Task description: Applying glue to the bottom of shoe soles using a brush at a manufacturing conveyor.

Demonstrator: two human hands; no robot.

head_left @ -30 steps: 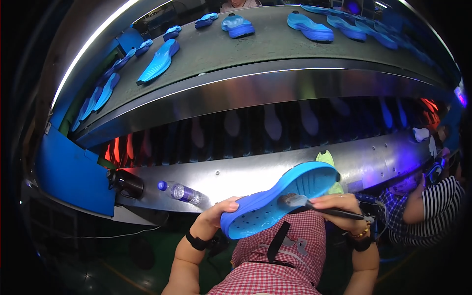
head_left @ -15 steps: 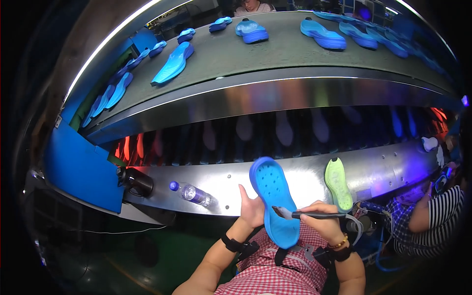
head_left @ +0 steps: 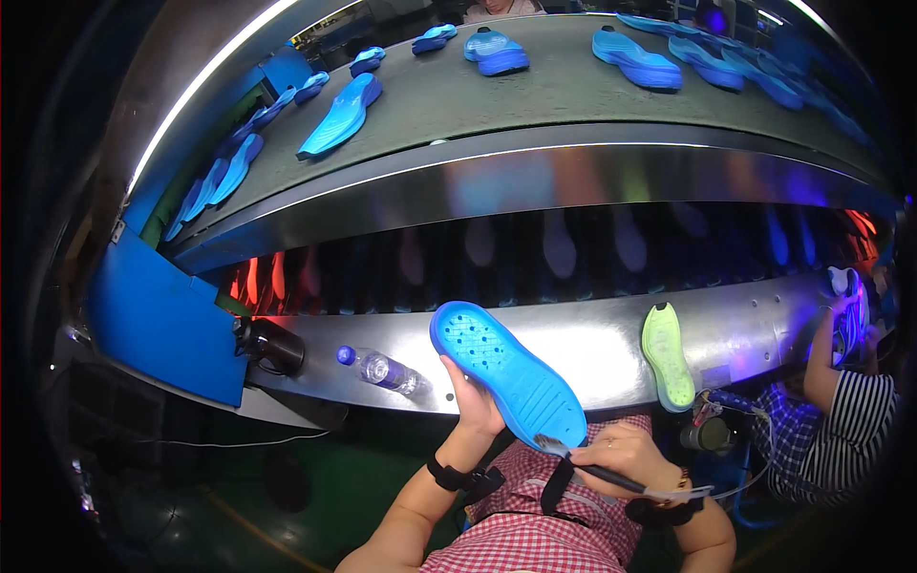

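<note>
Near metal surface (head_left: pixel 602 334), gripping blue sole (head_left: pixel 516 377) in half-curled left hand (head_left: pixel 475 401), pinching brush (head_left: pixel 609 475) in right hand (head_left: pixel 628 454), apparently brushing end nearest it, probably needing steady support next.

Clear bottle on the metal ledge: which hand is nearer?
Left. The left hand, holding the blue sole, is right of the bottle; the right hand, with the brush, is farther right.

A flask (head_left: pixel 275 347), a bottle (head_left: pixel 387 372) and a green sole (head_left: pixel 667 360) are being supported by the bench (head_left: pixel 611 349); blue soles (head_left: pixel 341 116) are being carried by the belt (head_left: pixel 458 107).
</note>
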